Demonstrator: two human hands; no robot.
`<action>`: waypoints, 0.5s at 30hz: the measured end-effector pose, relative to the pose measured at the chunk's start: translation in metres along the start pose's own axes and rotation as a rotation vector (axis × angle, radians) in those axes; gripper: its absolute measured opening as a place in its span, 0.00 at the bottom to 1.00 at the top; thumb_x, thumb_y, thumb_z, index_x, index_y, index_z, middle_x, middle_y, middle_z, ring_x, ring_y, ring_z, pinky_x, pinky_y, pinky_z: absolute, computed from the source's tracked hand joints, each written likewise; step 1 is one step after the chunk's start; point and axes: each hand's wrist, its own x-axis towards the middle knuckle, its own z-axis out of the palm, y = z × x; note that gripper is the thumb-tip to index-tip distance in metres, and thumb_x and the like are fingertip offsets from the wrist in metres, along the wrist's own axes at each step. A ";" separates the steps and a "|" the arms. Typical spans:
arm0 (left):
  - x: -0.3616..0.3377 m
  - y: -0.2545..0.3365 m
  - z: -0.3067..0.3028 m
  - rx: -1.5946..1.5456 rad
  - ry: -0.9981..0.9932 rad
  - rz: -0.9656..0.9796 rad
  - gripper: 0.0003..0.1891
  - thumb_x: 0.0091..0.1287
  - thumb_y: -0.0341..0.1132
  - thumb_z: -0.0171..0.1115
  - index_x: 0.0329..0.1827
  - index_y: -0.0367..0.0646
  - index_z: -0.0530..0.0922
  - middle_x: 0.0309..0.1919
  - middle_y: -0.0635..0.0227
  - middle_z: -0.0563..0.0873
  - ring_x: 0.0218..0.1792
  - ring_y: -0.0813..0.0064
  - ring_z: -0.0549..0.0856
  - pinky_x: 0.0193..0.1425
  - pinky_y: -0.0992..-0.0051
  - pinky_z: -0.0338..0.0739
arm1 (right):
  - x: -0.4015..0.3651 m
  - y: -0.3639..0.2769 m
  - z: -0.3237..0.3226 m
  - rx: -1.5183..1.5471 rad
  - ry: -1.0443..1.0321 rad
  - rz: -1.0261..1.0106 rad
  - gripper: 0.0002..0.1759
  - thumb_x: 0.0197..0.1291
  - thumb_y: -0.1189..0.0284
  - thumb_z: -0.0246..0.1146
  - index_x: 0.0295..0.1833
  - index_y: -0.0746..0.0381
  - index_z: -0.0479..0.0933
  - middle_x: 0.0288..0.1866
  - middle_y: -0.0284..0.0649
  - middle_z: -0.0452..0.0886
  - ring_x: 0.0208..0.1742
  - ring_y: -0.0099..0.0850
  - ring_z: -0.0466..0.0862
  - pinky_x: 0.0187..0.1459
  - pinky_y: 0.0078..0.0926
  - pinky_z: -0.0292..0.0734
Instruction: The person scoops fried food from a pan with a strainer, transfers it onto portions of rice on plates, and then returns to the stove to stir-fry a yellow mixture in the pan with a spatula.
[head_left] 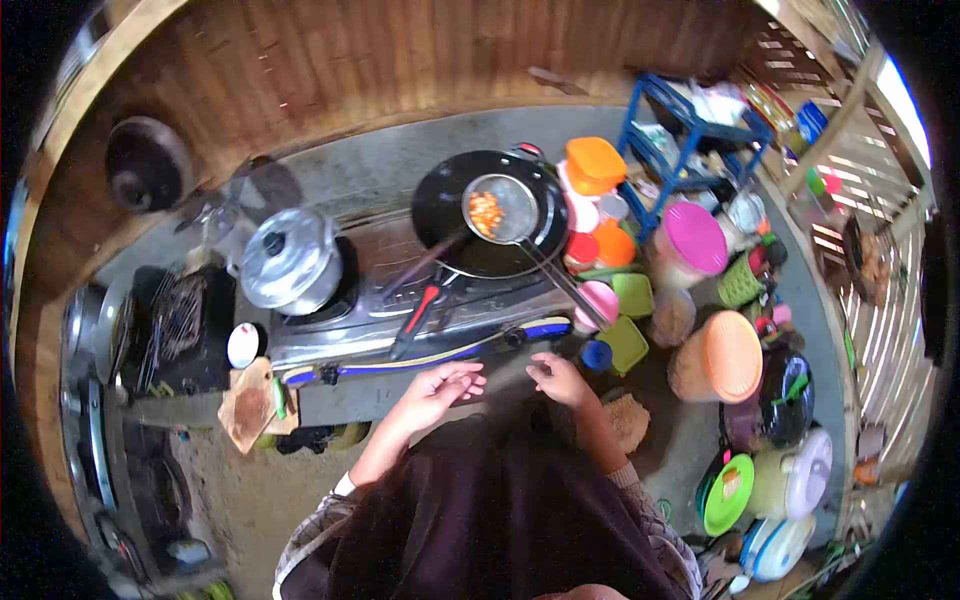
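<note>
Strainer [517, 208] hides part of the wok [438, 200] — orange pieces [484, 214] blurred — fingers [462, 380] half-curled.

Left hand [432, 392]: near 7 o'clock from the centre of view, fingers [462, 384] loosely bent and aimed about 2 o'clock.
Left forearm [380, 450]: slanting up toward 1 o'clock.
Right hand [563, 382]: between 4 and 5 o'clock, fingers slackly curled toward 10 o'clock.
Right forearm [600, 440]: slanting up toward 11 o'clock.
Spacing: hands near each other, apart.
</note>
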 end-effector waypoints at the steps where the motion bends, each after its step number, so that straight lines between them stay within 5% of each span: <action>1: -0.006 0.003 -0.005 0.027 0.057 0.035 0.14 0.69 0.31 0.47 0.55 0.37 0.71 0.43 0.61 0.81 0.43 0.74 0.81 0.47 0.76 0.75 | 0.004 -0.009 0.001 -0.014 -0.028 -0.025 0.19 0.58 0.65 0.60 0.51 0.66 0.71 0.30 0.43 0.79 0.24 0.24 0.78 0.30 0.23 0.73; 6: -0.028 0.020 -0.035 0.389 0.474 0.155 0.13 0.65 0.32 0.51 0.49 0.37 0.75 0.29 0.65 0.82 0.32 0.79 0.80 0.40 0.79 0.74 | 0.001 -0.074 -0.029 0.216 0.050 -0.294 0.13 0.58 0.73 0.59 0.48 0.66 0.73 0.30 0.37 0.78 0.25 0.21 0.78 0.28 0.18 0.73; 9: -0.025 0.044 -0.049 0.552 0.616 0.153 0.14 0.61 0.32 0.54 0.50 0.37 0.74 0.28 0.61 0.81 0.31 0.71 0.81 0.39 0.75 0.74 | 0.010 -0.098 -0.075 -0.151 0.328 -0.522 0.12 0.55 0.75 0.60 0.45 0.68 0.74 0.33 0.42 0.80 0.28 0.28 0.80 0.31 0.21 0.74; 12: -0.004 0.055 -0.074 0.973 0.667 0.434 0.17 0.58 0.33 0.56 0.50 0.38 0.73 0.35 0.56 0.79 0.38 0.61 0.79 0.44 0.68 0.74 | 0.036 -0.091 -0.105 -0.161 0.459 -0.627 0.16 0.51 0.72 0.63 0.44 0.68 0.74 0.35 0.46 0.81 0.32 0.35 0.81 0.37 0.27 0.75; 14: 0.020 0.060 -0.079 1.221 0.723 0.352 0.21 0.54 0.35 0.58 0.52 0.38 0.71 0.43 0.53 0.75 0.45 0.55 0.76 0.49 0.62 0.72 | 0.043 -0.092 -0.120 -0.533 0.229 -0.514 0.24 0.47 0.67 0.66 0.48 0.68 0.71 0.37 0.50 0.80 0.35 0.40 0.81 0.40 0.32 0.75; 15: 0.032 0.061 -0.083 1.265 0.668 0.163 0.24 0.53 0.38 0.59 0.53 0.38 0.70 0.48 0.51 0.72 0.50 0.55 0.74 0.52 0.61 0.72 | 0.050 -0.081 -0.120 -0.541 0.232 -0.526 0.24 0.47 0.67 0.66 0.48 0.68 0.71 0.37 0.50 0.80 0.35 0.40 0.81 0.40 0.32 0.75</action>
